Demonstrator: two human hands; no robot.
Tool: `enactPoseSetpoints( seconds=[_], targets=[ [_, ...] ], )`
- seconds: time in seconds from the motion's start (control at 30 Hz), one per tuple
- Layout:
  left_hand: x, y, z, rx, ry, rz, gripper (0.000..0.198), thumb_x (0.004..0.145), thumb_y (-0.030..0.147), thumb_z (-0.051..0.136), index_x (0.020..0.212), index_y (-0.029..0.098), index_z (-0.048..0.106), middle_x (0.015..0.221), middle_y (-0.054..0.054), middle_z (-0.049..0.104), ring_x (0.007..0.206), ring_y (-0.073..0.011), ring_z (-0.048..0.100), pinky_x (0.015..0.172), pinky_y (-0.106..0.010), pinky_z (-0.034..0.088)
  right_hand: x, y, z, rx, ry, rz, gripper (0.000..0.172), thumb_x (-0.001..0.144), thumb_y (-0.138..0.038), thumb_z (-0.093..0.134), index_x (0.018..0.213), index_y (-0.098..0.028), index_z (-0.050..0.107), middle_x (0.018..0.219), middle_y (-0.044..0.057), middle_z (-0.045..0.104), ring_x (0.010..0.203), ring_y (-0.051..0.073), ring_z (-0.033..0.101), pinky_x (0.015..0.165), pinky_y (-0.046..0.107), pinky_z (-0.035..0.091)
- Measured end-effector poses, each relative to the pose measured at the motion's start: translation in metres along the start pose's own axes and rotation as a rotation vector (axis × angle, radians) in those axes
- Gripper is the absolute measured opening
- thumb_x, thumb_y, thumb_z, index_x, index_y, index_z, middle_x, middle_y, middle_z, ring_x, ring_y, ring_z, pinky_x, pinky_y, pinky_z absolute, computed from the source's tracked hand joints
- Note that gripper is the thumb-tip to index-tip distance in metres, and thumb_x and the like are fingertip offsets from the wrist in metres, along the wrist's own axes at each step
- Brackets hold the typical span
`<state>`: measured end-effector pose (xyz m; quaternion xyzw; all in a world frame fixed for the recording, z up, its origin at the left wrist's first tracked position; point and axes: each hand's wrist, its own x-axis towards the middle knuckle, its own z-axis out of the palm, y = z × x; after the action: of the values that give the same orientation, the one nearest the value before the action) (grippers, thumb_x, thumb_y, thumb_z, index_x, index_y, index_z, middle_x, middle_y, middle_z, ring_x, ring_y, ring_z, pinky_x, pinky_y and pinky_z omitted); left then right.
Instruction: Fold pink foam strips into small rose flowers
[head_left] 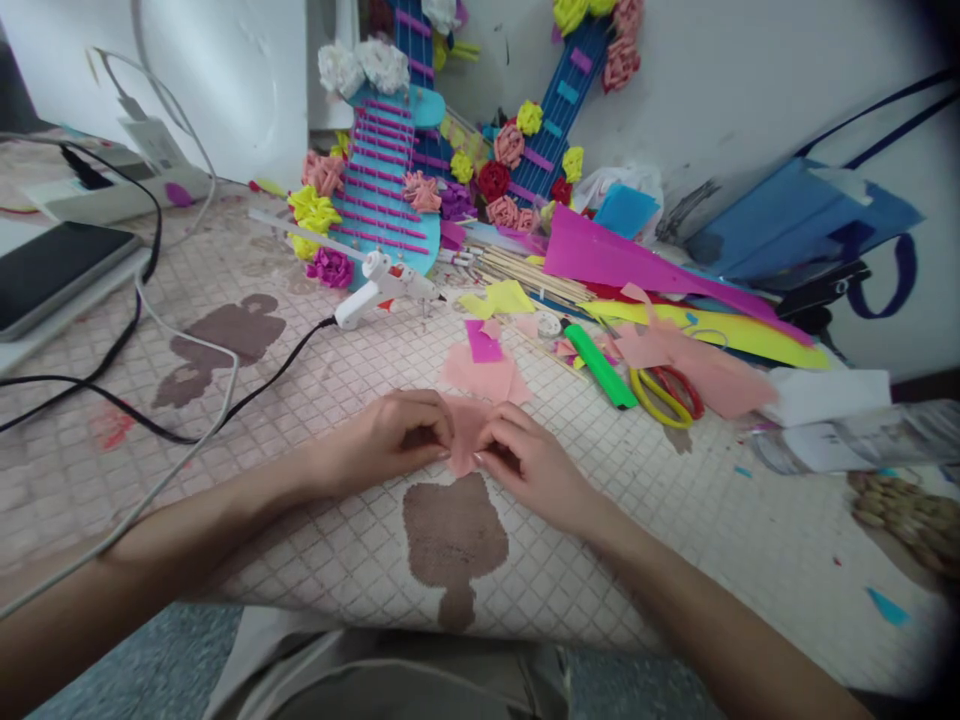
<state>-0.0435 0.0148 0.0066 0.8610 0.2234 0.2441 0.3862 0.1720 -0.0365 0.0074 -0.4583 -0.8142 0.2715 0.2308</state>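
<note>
White wall behind, cluttered craft table in front, covered by a pink quilted cloth (pixel 300 380) with brown figure patches. Both hands meet at centre frame, low on the cloth. Left hand (pixel 390 435) and right hand (pixel 529 460) each pinch one small pink paper piece (pixel 466 432) between them, fingertips closed on its edges from either side; piece sits just above the cloth, partly hidden by fingers. Exact fold of the piece cannot be told.

At 12 o'clock from the hands, just beyond: loose pink paper scraps (pixel 480 375) with a magenta scrap (pixel 484 345) on top. Farther at 12 o'clock: white glue gun (pixel 379 285) lying on the cloth, black cord (pixel 247 390) running off toward 9 o'clock. Behind it, blue guitar-shaped craft (pixel 390 190) with paper flowers, leaning against the wall; second blue one (pixel 562 110) at 1 o'clock.

At 2 o'clock: green marker (pixel 600 365), yellow-and-red scissors (pixel 667 395) just beside it, coloured paper sheets (pixel 637 260) piled behind, wooden sticks (pixel 525 275) under them. At 3 o'clock, well apart: white block (pixel 832 395). At 10 o'clock, far edge: dark phone (pixel 52 270) and white power strip (pixel 112 195).
</note>
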Motion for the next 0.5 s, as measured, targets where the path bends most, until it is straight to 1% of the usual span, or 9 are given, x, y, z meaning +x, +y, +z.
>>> enactPoseSetpoints(
  seconds=[0.13,0.3,0.4,0.5],
  targets=[
    [0.004,0.002,0.011,0.084,0.076,-0.022,0.012,0.085,0.017,0.059,0.075,0.015,0.066,0.078,-0.003,0.064,0.075,-0.0135,0.059,0.072,-0.027,0.045,0.0,-0.001,0.005,-0.039,0.024,0.007,0.009,0.087,-0.011,0.051,0.083,-0.019,0.055,0.092,0.004,0.054,0.088,0.017,0.053,0.078,0.031,0.042],
    [0.004,0.002,0.018,0.168,0.118,-0.058,0.012,0.083,0.025,0.065,0.077,0.014,0.067,0.084,-0.005,0.064,0.082,-0.0163,0.06,0.073,-0.028,0.045,0.0,-0.002,0.008,-0.059,0.051,0.017,0.009,0.085,-0.009,0.053,0.083,-0.018,0.054,0.092,0.004,0.053,0.088,0.016,0.053,0.078,0.031,0.043],
    [0.003,0.001,0.015,0.125,0.105,-0.023,0.012,0.084,0.025,0.064,0.078,0.015,0.067,0.083,-0.005,0.064,0.08,-0.0151,0.06,0.073,-0.028,0.045,-0.001,-0.002,0.005,-0.017,0.035,0.029,0.009,0.083,-0.01,0.056,0.083,-0.019,0.055,0.091,0.003,0.052,0.088,0.016,0.053,0.075,0.029,0.043],
    [0.001,-0.001,0.009,0.05,0.041,0.016,0.01,0.086,0.018,0.058,0.083,0.016,0.067,0.086,-0.004,0.065,0.081,-0.014,0.06,0.075,-0.027,0.046,-0.002,-0.001,0.0,0.073,0.009,0.057,0.009,0.083,-0.01,0.057,0.085,-0.019,0.056,0.093,0.002,0.051,0.085,0.013,0.054,0.071,0.026,0.045]
  ],
)
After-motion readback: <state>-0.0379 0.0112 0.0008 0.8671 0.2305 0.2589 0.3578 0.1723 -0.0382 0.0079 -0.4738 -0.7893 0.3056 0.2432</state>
